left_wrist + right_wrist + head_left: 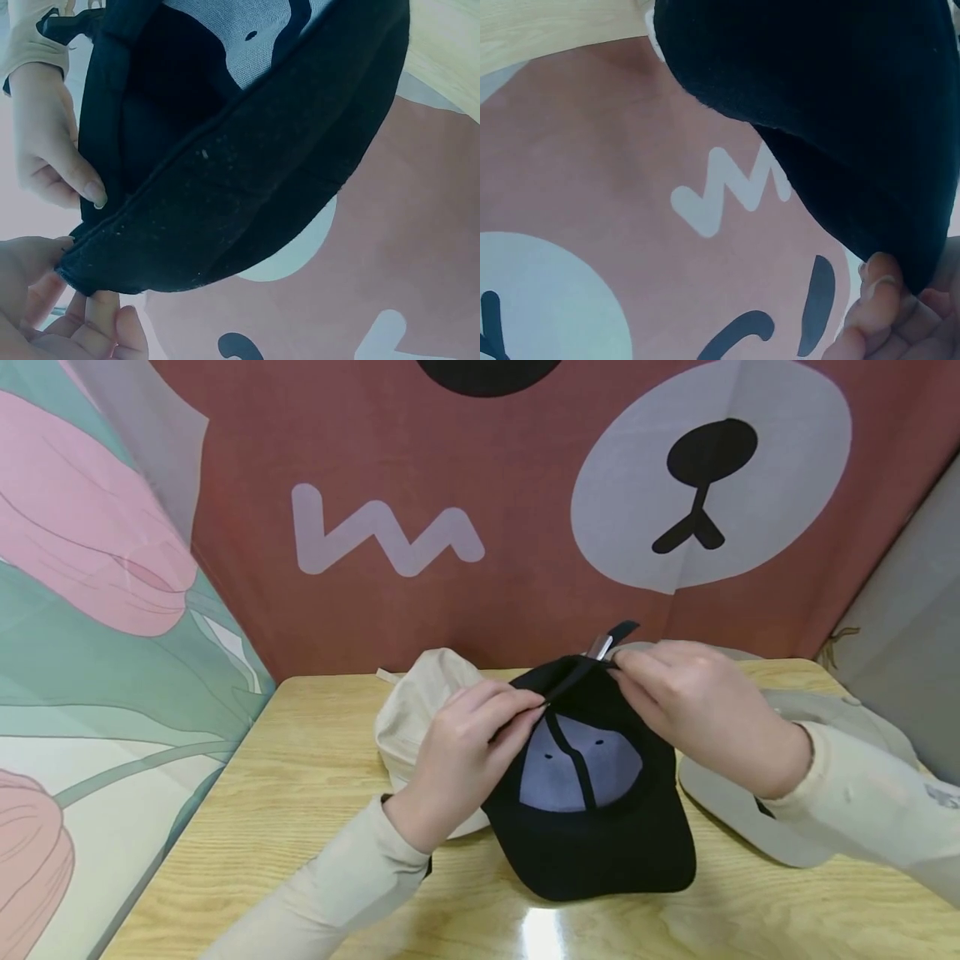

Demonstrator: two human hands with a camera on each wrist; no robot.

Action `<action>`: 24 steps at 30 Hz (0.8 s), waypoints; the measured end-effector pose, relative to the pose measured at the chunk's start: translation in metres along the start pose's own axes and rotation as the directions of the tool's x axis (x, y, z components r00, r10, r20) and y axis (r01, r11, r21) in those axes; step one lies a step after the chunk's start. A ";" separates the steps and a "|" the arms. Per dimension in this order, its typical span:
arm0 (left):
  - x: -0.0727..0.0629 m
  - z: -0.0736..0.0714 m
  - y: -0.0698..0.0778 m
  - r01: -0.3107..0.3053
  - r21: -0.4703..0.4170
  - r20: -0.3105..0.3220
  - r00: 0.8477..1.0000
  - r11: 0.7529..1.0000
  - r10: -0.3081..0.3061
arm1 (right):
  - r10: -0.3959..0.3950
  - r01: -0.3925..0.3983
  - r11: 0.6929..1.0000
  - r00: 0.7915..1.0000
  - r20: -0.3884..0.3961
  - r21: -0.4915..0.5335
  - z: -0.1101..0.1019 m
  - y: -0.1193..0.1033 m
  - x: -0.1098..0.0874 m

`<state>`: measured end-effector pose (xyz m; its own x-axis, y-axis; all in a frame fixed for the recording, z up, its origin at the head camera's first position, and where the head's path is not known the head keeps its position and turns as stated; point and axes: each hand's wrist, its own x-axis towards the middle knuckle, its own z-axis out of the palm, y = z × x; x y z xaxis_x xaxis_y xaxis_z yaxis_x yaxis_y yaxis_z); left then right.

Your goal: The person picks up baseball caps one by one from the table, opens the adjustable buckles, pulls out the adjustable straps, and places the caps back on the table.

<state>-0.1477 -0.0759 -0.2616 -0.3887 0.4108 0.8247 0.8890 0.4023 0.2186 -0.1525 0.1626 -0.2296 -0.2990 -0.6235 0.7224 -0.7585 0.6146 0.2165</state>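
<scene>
A black baseball cap (600, 852) is held up by both hands, brim toward me and the grey lining (577, 768) of its crown facing up. My left hand (461, 747) pinches the cap's back edge by its strap (573, 681), between thumb and fingers. On the other side of the opening, my right hand (693, 710) pinches the edge beside a silver buckle (601, 647). The strap's loose end sticks up past that buckle. In the right wrist view, curled fingers (881, 289) grip the black fabric at the lower right.
Behind the left hand sits a cream cap (420, 710) on the wooden table (300, 777). A grey-beige cap (765, 818) lies to the right, partly covered by the right forearm. A brown cloth with a bear print (375, 618) hangs behind the table.
</scene>
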 end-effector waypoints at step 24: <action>-0.001 0.003 0.001 0.016 -0.040 -0.018 1.000 0.999 -0.017 | 0.016 -0.016 0.999 1.000 -0.001 -0.034 -0.001 0.005 -0.005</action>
<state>-0.1474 -0.0731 -0.2638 -0.3993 0.3887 0.8303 0.8916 0.3757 0.2529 -0.1541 0.1695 -0.2312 -0.3102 -0.6129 0.7267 -0.7337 0.6404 0.2270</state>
